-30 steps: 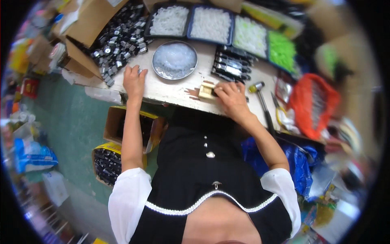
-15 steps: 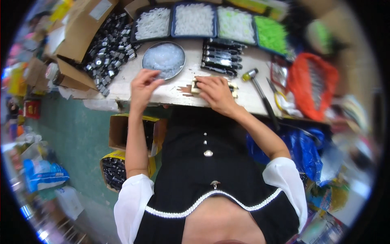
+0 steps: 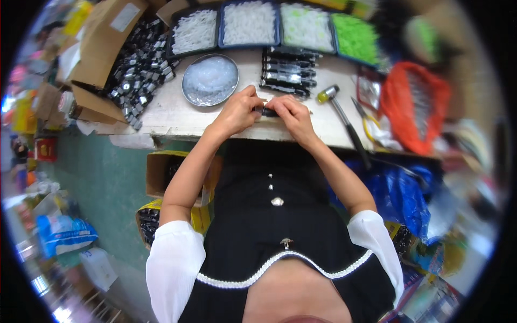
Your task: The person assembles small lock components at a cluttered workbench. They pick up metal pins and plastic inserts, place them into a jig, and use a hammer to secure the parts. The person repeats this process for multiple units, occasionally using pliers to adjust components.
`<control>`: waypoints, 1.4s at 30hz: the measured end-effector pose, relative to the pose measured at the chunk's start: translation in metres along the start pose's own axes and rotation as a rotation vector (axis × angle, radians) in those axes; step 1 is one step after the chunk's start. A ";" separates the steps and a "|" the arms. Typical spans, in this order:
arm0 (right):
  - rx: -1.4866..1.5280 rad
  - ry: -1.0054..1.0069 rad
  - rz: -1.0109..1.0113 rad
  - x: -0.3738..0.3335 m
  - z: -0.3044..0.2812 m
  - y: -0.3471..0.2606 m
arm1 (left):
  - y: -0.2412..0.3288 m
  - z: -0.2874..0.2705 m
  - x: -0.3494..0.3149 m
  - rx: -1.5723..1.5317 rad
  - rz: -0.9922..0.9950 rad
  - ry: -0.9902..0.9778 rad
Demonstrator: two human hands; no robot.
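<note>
One black piece (image 3: 267, 112), partly hidden, between hands (image 3: 237, 114) (image 3: 293, 116)

Black garment (image 3: 318, 237), lower centre. White braided trim (image 3: 229, 282), wavy, along neckline. Silver buttons (image 3: 277, 201) in vertical row. White sleeves (image 3: 175, 264), short, lower left and right. Hands (image 3: 237, 114) bare.

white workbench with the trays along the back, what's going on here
The person's left hand and right hand meet near the front edge of the white workbench, fingers on a small black part whose shape is mostly hidden. Beyond them lies a row of long black-and-clear pieces, with a round silver dish of translucent bits to the left. Four shallow dark trays of white and green pieces line the back, and a black-handled hammer lies to the right.
</note>
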State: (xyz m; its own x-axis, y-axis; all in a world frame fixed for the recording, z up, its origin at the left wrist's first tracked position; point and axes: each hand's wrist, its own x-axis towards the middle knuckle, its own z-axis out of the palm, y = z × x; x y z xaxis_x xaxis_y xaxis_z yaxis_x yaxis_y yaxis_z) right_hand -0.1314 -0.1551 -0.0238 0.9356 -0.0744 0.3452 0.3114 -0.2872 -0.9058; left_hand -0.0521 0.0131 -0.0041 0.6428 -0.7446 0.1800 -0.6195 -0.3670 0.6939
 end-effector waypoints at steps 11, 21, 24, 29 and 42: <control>-0.043 -0.023 -0.054 0.001 -0.002 0.002 | -0.006 0.014 -0.005 -0.097 -0.042 0.090; -0.063 -0.024 -0.064 0.000 -0.002 0.002 | -0.016 0.028 -0.022 -0.835 -0.425 0.310; -0.084 -0.030 -0.065 0.000 -0.001 0.002 | -0.015 0.029 -0.022 -0.738 -0.376 0.324; -0.047 -0.017 -0.042 0.001 -0.001 0.001 | -0.017 0.029 -0.023 -0.797 -0.352 0.332; 0.034 0.062 0.177 0.004 0.008 0.007 | -0.023 0.030 -0.022 -0.841 -0.446 0.289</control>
State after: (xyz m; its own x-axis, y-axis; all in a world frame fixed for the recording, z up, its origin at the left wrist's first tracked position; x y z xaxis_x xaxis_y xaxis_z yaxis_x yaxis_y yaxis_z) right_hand -0.1238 -0.1496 -0.0308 0.9645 -0.1799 0.1932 0.1491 -0.2323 -0.9611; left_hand -0.0657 0.0214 -0.0453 0.8937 -0.4287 -0.1325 0.1548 0.0175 0.9878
